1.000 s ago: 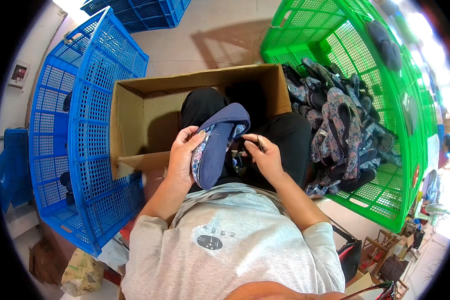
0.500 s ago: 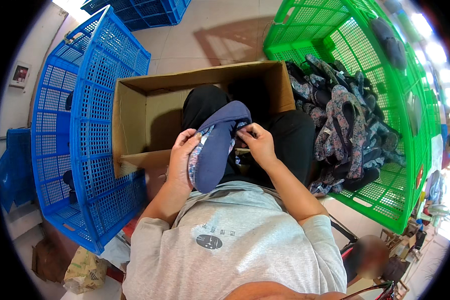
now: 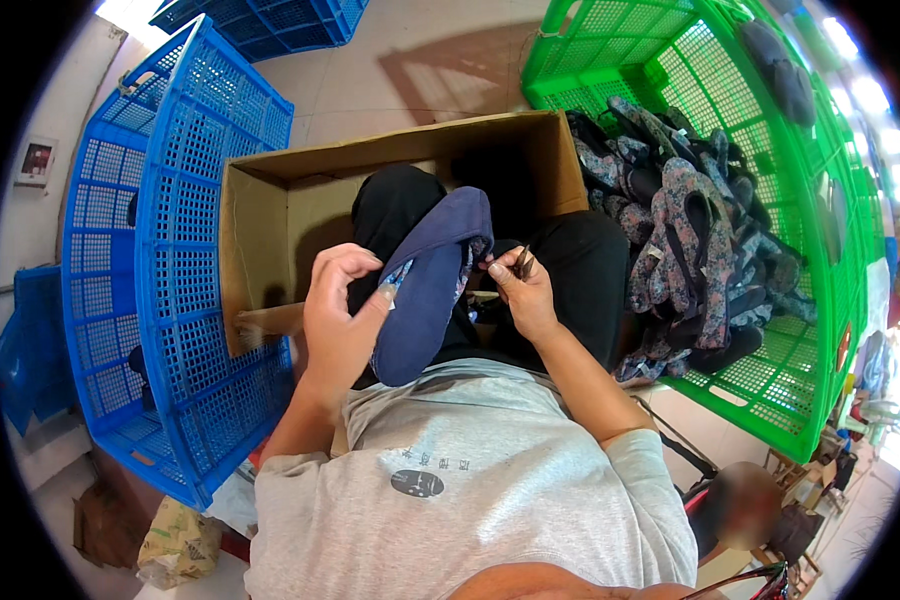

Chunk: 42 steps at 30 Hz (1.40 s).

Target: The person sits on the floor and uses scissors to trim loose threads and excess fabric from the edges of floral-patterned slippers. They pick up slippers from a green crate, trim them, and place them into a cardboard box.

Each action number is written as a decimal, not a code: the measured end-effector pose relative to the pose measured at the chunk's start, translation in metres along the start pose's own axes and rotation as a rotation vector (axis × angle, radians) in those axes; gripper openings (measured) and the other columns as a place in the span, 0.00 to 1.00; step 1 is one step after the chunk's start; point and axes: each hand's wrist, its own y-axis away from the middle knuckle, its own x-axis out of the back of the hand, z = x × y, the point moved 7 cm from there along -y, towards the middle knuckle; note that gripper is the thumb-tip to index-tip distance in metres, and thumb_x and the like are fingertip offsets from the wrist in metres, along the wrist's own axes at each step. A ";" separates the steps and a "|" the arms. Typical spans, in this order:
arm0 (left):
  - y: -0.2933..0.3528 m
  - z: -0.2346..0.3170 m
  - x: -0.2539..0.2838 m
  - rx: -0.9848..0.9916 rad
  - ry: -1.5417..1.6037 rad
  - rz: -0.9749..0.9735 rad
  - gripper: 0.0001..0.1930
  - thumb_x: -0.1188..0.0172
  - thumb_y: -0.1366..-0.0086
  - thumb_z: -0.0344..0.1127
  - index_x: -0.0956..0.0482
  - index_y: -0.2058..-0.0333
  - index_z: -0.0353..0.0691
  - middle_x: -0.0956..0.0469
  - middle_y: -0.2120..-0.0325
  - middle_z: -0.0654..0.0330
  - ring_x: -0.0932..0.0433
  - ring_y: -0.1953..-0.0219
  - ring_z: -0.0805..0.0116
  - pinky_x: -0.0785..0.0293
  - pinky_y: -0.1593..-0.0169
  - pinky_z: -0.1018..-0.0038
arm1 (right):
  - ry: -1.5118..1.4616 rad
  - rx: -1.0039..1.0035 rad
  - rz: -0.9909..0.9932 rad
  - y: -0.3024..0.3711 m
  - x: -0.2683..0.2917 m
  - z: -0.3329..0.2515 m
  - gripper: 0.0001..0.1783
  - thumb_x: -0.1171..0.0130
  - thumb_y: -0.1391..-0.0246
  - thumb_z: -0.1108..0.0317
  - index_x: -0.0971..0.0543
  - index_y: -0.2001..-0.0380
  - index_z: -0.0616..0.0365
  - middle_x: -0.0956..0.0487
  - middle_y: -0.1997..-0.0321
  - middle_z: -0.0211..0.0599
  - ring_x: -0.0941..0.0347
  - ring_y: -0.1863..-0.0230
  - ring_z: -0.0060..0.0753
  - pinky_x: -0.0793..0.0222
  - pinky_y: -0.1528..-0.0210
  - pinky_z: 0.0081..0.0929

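Note:
A navy blue slipper (image 3: 417, 318) with a floral lining lies sole-length toward me across my lap, over my dark-trousered knee. My left hand (image 3: 342, 298) is at its left edge, thumb near the lining and fingers curved apart from it, gripping nothing. On the other side, my right hand (image 3: 526, 296) is closed, its fingertips by the slipper's right edge. A small dark pointed tool (image 3: 521, 263), apparently thread snips, sticks out between its thumb and fingers; most of it is hidden.
A cardboard box (image 3: 255, 235) stands around my knees. To the left is a tall blue crate (image 3: 185, 270); to the right, a green crate (image 3: 770, 395) holds a heap of floral slippers (image 3: 685, 235). Another blue crate (image 3: 270, 28) is at the far left. Behind on the right, a person (image 3: 735, 510) shows partly.
My left hand has loosened from the slipper's edge and shifted left, fingers spreading. In my right hand the dark tool now shows. The slipper has moved slightly left.

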 end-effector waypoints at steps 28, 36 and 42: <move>-0.022 -0.076 -0.111 0.396 -0.259 -0.470 0.11 0.43 0.37 0.34 0.18 0.69 0.30 0.21 0.77 0.49 0.21 0.73 0.59 0.27 0.66 0.65 | 0.070 0.016 0.038 0.011 -0.014 0.042 0.04 0.36 0.43 0.73 0.21 0.68 0.60 0.23 0.69 0.22 0.32 0.68 0.13 0.35 0.62 0.16; -0.018 -0.060 -0.103 0.134 -0.442 -0.242 0.08 0.47 0.37 0.30 0.22 0.71 0.32 0.22 0.78 0.46 0.20 0.73 0.52 0.26 0.65 0.62 | 0.093 -0.150 0.089 0.014 0.004 0.046 0.12 0.44 0.35 0.61 0.21 0.60 0.60 0.20 0.68 0.28 0.31 0.74 0.15 0.36 0.74 0.17; -0.013 -0.070 -0.101 0.103 -0.499 -0.223 0.07 0.49 0.35 0.28 0.25 0.70 0.33 0.23 0.80 0.47 0.20 0.76 0.53 0.27 0.66 0.60 | 0.155 -0.211 -0.007 0.017 0.004 0.028 0.22 0.59 0.29 0.49 0.28 0.48 0.55 0.21 0.63 0.34 0.38 0.81 0.16 0.47 0.82 0.16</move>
